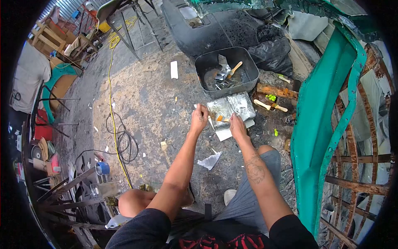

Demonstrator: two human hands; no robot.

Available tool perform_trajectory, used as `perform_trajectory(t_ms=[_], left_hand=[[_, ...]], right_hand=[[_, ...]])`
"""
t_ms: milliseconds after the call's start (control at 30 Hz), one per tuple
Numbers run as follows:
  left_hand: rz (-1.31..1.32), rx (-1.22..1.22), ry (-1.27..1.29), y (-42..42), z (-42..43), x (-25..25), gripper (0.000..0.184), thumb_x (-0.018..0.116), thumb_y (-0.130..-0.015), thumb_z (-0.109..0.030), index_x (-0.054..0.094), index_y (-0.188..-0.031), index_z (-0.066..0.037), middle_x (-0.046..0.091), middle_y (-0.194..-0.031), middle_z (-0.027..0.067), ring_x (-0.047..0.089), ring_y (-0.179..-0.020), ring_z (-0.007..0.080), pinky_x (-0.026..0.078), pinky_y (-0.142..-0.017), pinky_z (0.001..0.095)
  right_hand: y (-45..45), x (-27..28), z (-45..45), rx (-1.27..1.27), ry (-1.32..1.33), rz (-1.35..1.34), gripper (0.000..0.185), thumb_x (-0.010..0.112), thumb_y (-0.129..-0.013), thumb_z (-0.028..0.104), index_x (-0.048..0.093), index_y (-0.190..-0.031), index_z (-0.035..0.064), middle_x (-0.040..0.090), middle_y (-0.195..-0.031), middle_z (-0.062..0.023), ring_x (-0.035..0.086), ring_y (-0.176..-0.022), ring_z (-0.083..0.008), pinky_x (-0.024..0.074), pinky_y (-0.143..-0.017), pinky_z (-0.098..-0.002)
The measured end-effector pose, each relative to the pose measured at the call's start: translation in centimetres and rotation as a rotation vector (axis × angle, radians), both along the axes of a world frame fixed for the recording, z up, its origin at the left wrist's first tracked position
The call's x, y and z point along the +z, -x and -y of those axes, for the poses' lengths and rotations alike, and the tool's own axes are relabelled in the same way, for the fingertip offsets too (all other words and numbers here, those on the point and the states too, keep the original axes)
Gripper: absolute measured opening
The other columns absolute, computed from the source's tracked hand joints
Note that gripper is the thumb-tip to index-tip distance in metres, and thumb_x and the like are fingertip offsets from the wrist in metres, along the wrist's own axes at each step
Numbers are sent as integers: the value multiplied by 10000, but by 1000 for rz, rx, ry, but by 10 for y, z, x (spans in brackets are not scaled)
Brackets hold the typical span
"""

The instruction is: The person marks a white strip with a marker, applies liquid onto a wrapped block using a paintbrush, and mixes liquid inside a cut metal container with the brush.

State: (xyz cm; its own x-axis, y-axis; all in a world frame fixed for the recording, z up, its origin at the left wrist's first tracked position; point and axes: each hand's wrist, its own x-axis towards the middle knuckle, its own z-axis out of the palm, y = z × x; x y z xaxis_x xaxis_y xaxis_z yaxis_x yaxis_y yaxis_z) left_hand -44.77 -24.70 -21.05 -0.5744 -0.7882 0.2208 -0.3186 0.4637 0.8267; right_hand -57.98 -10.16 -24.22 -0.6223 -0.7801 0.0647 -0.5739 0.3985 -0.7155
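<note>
My left hand [200, 116], fingers pinched together, is at the left edge of a foil-covered slab [242, 103]. Whatever it may hold is too small to make out, though a thin pale strip [212, 123] lies just beside it. My right hand [237, 124] is closed at the slab's near edge, around the end of a small thin tool [224, 120] with an orange patch. The tool's kind is unclear. White sheets [224, 134] stick out from under the slab. Behind it stands a black tub [200, 85] holding a wooden-handled brush [236, 67] and crumpled silvery pieces [223, 76].
Wooden-handled brushes [278, 107] and a rough wooden plank [275, 91] lie right of the slab. A green panel [319, 120] rises along my right side. A torn white paper [210, 160] lies on the floor. A yellow cable [111, 99] and dark cord [124, 143] run at left.
</note>
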Motion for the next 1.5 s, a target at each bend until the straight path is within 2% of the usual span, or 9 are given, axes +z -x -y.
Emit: perform_trajectory(t_ms=[167, 233, 333, 767, 900, 1067, 1133, 1233, 1500], left_hand=[[84, -135, 22, 24, -12, -6, 107, 515, -831, -16, 429, -783, 25, 564, -666, 170, 587, -627, 309, 458, -606, 373], [69, -149, 0, 24, -12, -6, 106, 508, -831, -8, 421, -781, 26, 551, -650, 173, 579, -610, 302, 451, -595, 373], [0, -151, 35, 24, -5, -9, 98, 486, -831, 15, 404, -779, 26, 507, -597, 169, 560, -572, 279, 441, -575, 364], [29, -212, 148, 23, -4, 5, 100, 499, -825, 11, 399, -818, 2, 538, -672, 180, 564, -642, 355, 450, -594, 388], [54, -244, -139, 21, -14, 9, 105, 482, -820, 37, 383, -837, 7, 534, -674, 191, 551, -641, 376, 445, -596, 397], [12, -204, 57, 6, 13, -2, 111, 486, -825, 23, 378, -843, 6, 558, -718, 192, 556, -662, 391, 457, -617, 390], [39, -151, 103, 1, 12, -6, 94, 497, -831, 12, 411, -868, 10, 564, -722, 183, 570, -643, 365, 462, -618, 393], [-82, 72, -38, -11, 21, -42, 94, 530, -886, -87, 496, -925, -9, 567, -683, 87, 563, -569, 159, 466, -538, 320], [-58, -54, -625, -56, 31, -37, 111, 525, -908, -132, 505, -911, -23, 552, -677, 37, 521, -563, 110, 439, -528, 264]], right_hand=[[-4, 3, 2, 18, -125, -18, 123, 509, -865, 96, 499, -927, -11, 551, -864, -236, 550, -847, -414, 436, -731, -484], [-6, 5, 2, 71, -190, -57, 268, 486, -866, 85, 488, -1110, -27, 542, -930, -260, 559, -881, -419, 456, -755, -475], [-8, 10, 2, 78, -223, -54, 309, 513, -830, 40, 482, -1131, -28, 539, -962, -257, 560, -903, -412, 461, -770, -463], [-9, 18, 6, 79, -227, -43, 310, 470, -812, -10, 494, -1121, -33, 559, -946, -275, 573, -900, -423, 468, -780, -468], [-10, 19, 3, 85, -238, -51, 305, 479, -808, -14, 496, -1112, -34, 565, -949, -276, 574, -895, -428, 471, -779, -466], [4, 29, -4, 85, -267, 20, 224, 527, -802, 42, 512, -1020, -12, 571, -947, -269, 568, -910, -436, 461, -787, -491], [11, 34, -4, 40, -248, 49, 197, 541, -812, 91, 510, -984, -1, 592, -936, -261, 574, -903, -436, 455, -780, -504], [20, 30, -8, -109, -175, 135, 298, 589, -831, 226, 499, -981, -16, 628, -900, -238, 588, -869, -431, 459, -758, -494], [19, 34, -15, -103, -47, 186, 238, 604, -826, 257, 513, -941, 70, 621, -850, -230, 576, -859, -439, 454, -725, -488]])
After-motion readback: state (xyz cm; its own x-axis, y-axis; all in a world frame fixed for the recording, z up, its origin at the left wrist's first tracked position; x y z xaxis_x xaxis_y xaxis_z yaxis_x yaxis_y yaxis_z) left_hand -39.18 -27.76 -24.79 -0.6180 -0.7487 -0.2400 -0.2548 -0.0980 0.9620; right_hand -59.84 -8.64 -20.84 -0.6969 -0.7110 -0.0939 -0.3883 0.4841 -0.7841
